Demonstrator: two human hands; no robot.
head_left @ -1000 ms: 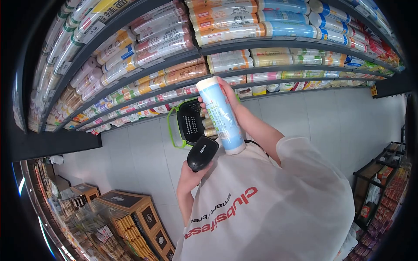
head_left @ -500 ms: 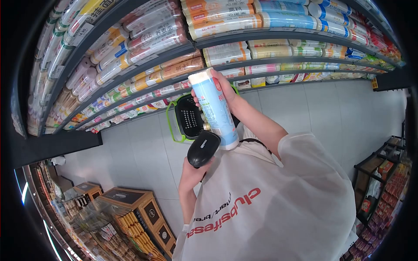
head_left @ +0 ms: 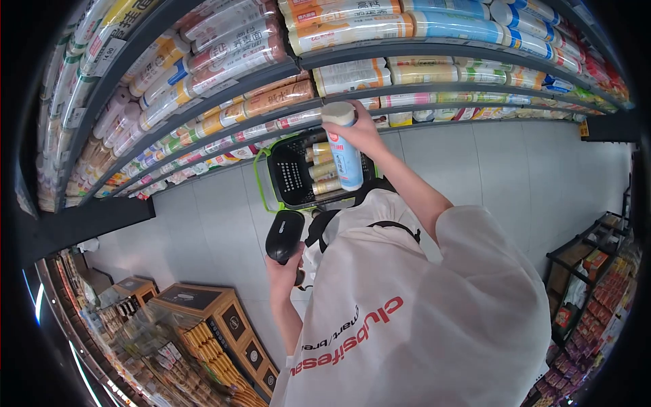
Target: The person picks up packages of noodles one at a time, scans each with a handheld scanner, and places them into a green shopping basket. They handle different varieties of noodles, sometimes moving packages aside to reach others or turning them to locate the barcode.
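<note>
At one end of a blue-and-white packet (head_left: 348,163), the right hand (head_left: 363,132) is wrapped, the long axis pointed downward from it over a black basket (head_left: 289,175). Farther off, a black handheld device (head_left: 285,234) is gripped by the left hand (head_left: 281,273). "14.90" is printed on a shelf tag (head_left: 109,57), "clubsifesa" across the white shirt (head_left: 447,305).

Blue package (head_left: 346,166) blocked basket (head_left: 279,169) from above at right; packs (head_left: 324,167) occupied middle; left part offered room. Scanner (head_left: 285,234) impeded approach from near-left. Shelves (head_left: 380,54) barred way ahead; floor (head_left: 441,163) gave passage rightward.
</note>
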